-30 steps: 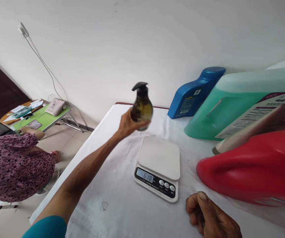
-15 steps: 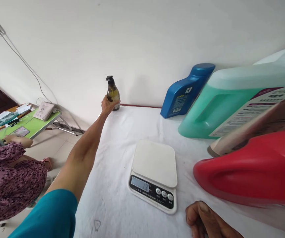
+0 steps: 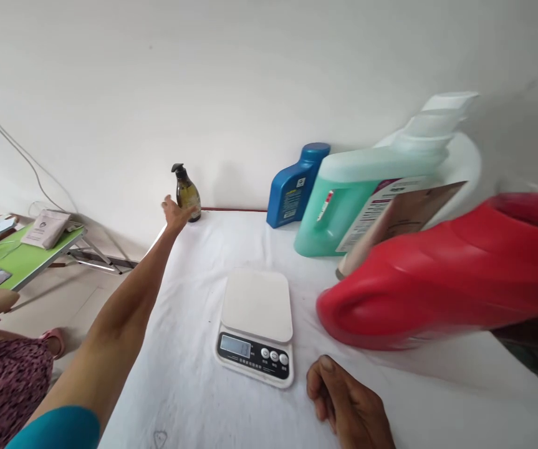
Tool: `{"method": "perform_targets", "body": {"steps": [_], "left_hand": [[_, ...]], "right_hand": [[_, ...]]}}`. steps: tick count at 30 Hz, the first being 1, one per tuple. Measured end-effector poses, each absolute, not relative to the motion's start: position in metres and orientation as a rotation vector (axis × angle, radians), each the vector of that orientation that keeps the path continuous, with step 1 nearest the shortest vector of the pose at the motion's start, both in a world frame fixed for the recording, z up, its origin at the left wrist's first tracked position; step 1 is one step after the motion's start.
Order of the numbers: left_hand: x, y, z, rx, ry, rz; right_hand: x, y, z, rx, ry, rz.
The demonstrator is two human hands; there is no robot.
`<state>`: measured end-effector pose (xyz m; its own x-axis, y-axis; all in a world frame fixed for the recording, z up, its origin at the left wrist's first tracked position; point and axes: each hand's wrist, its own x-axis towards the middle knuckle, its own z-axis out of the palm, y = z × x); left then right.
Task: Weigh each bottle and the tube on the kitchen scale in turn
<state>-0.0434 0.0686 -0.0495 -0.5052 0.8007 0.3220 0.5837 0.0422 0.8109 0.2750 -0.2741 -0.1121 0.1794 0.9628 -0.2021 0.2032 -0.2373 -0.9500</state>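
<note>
A: Pump bottle (image 3: 187,194) is being stood upright at the far left corner of the white table (image 3: 194,374), near the wall.

B: Left hand (image 3: 174,213)?

A: Fingers spread, loose — bottle's side is being touched, not gripped.

B: Right hand (image 3: 348,408)?

A: Being rested on the cloth, curled, nothing held — just beside the scale (image 3: 255,327), below the red jug (image 3: 437,280).

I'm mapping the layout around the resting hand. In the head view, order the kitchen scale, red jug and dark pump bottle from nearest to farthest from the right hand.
1. Kitchen scale, just left of and beyond the right hand at the near edge.
2. Red jug, lying on its side to the right, beyond the hand.
3. Dark pump bottle, upright at the far left corner, by the left hand.
</note>
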Motion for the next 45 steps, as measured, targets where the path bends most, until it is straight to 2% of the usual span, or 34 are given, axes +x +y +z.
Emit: {"method": "perform_targets", "body": {"steps": [2,4,8,12,17,24,32,45], "left_hand": [[-0.028,0.050,-0.040,1.530,2.126,1.674],[-0.004,0.032,-0.031,1.779,1.965,1.805],[0.060,0.020,-0.018,2.151,1.444,1.416],[0.120,0.043,-0.013,2.040,1.389,1.161],[0.161,0.073,-0.015,1.877,1.381,1.037],[0.187,0.097,-0.032,1.646,1.372,1.077],[0.180,0.089,-0.043,1.650,1.392,1.212],[0.066,0.012,-0.027,1.362,1.274,1.455]], "right_hand": [[0.274,-0.274,-0.110,-1.593,-1.141,1.131],[0.274,-0.274,-0.109,-1.583,-1.147,1.125],[0.273,-0.274,-0.108,-1.573,-1.154,1.125],[0.273,-0.275,-0.107,-1.559,-1.152,1.119],[0.274,-0.275,-0.112,-1.545,-1.152,1.125],[0.276,-0.273,-0.118,-1.507,-1.182,1.117],[0.274,-0.272,-0.115,-1.481,-1.205,1.088],[0.274,-0.271,-0.110,-1.420,-1.225,1.089]]}}
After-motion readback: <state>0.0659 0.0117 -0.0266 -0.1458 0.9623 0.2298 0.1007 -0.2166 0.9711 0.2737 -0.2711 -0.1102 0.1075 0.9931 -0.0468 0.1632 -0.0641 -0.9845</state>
